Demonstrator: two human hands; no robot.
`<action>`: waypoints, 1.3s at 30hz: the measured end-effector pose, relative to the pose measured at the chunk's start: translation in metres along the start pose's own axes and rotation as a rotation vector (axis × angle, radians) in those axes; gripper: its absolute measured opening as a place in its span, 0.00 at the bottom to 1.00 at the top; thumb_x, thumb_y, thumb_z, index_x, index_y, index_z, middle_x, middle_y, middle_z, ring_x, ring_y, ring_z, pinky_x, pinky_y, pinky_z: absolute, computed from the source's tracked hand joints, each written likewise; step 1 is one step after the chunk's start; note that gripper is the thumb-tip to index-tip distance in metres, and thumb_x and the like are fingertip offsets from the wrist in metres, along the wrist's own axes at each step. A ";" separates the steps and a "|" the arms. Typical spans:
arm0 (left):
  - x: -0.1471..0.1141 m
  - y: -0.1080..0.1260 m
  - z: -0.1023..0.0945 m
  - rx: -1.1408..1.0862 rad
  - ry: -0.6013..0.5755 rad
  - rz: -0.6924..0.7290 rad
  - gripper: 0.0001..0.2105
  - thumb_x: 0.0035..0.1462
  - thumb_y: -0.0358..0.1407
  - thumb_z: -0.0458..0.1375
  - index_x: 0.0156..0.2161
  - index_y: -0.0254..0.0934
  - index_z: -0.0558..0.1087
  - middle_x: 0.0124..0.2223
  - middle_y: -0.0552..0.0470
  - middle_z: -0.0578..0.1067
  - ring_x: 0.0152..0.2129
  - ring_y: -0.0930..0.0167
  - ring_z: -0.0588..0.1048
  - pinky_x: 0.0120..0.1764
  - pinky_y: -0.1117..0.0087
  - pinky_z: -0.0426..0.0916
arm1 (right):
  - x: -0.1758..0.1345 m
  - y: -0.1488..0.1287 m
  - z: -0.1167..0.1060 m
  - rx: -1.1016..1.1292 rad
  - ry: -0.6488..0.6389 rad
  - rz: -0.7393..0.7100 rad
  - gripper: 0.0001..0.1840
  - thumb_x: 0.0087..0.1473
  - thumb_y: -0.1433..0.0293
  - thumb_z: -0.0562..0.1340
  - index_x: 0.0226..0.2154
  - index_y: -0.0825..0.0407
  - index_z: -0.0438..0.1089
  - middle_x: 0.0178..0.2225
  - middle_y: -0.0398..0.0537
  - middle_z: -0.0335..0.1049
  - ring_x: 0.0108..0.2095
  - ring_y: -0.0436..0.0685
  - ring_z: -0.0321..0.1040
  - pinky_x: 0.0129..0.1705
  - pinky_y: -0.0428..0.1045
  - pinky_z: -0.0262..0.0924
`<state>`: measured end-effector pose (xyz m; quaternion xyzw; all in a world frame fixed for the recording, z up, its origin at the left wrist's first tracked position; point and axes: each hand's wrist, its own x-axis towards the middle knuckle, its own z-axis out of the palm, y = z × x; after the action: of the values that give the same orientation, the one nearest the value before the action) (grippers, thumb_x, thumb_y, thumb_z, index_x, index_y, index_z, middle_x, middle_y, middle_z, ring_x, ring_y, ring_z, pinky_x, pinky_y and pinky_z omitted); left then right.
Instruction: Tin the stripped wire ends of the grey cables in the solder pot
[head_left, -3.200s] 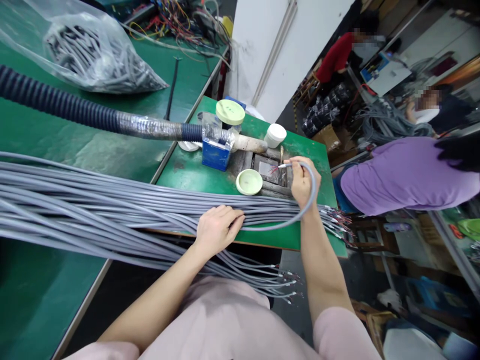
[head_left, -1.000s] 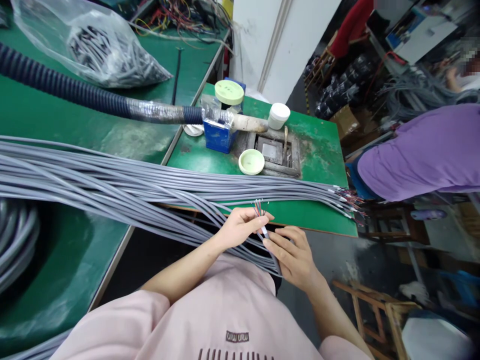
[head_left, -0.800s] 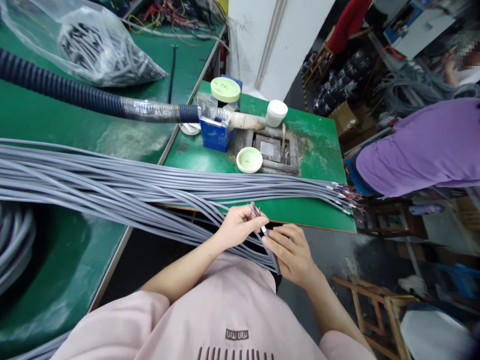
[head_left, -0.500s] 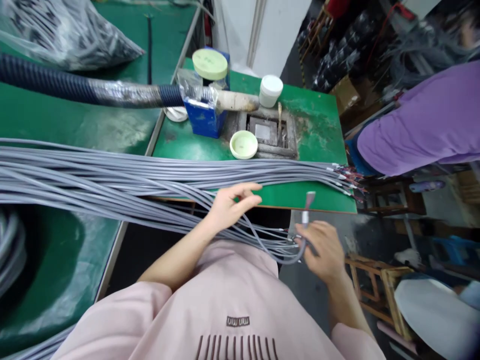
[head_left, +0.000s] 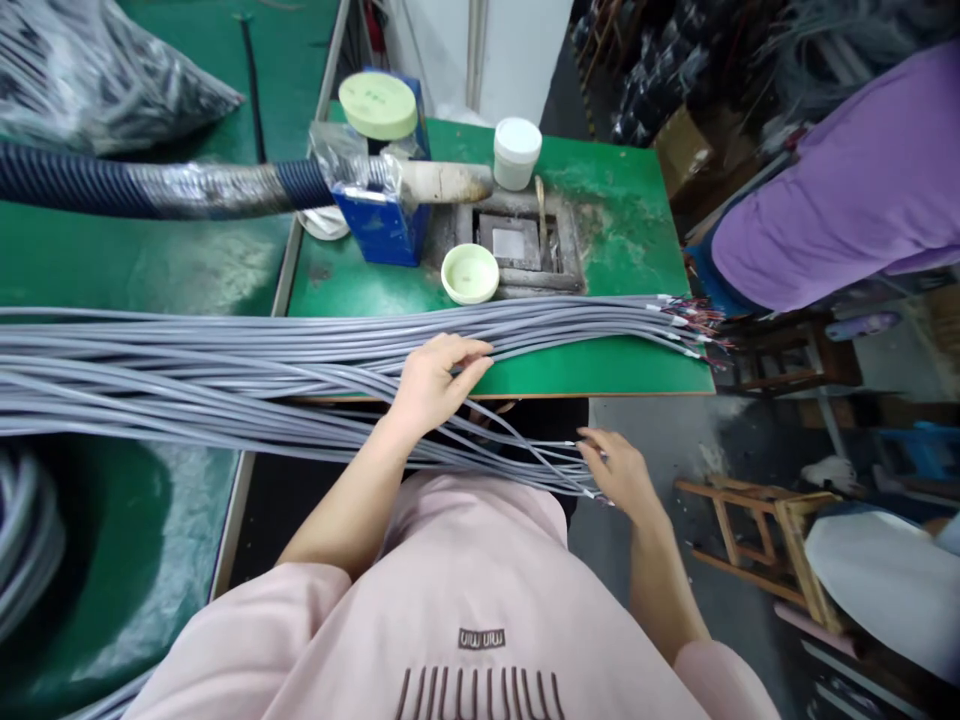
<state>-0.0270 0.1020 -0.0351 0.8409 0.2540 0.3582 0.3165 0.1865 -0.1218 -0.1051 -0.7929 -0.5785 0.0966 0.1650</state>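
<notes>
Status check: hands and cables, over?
Left hand over upper grey round cables; right hand at lower grey cables' ends, grip unclear. Pale-green round dish close beside upper cables.

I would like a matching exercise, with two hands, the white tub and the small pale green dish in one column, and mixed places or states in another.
1. left hand
2. right hand
3. white tub
4. pale green dish

A. by the ends of the lower cables
B. hollow side up
C. over the upper cables
D. upright near the hose nozzle

Pairs: 1-C, 2-A, 3-D, 4-B
</notes>
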 end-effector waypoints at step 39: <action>-0.002 0.023 0.027 -0.174 -0.333 -0.023 0.12 0.61 0.39 0.52 0.41 0.36 0.76 0.32 0.50 0.72 0.29 0.72 0.70 0.35 0.71 0.64 | 0.058 -0.058 -0.081 1.159 0.782 0.029 0.11 0.58 0.61 0.55 0.39 0.50 0.65 0.24 0.42 0.69 0.20 0.48 0.62 0.21 0.45 0.57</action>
<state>-0.0029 0.0757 -0.0340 0.8550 0.1759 0.2311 0.4297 0.1808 -0.0632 -0.0056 -0.5614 -0.3215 0.0994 0.7561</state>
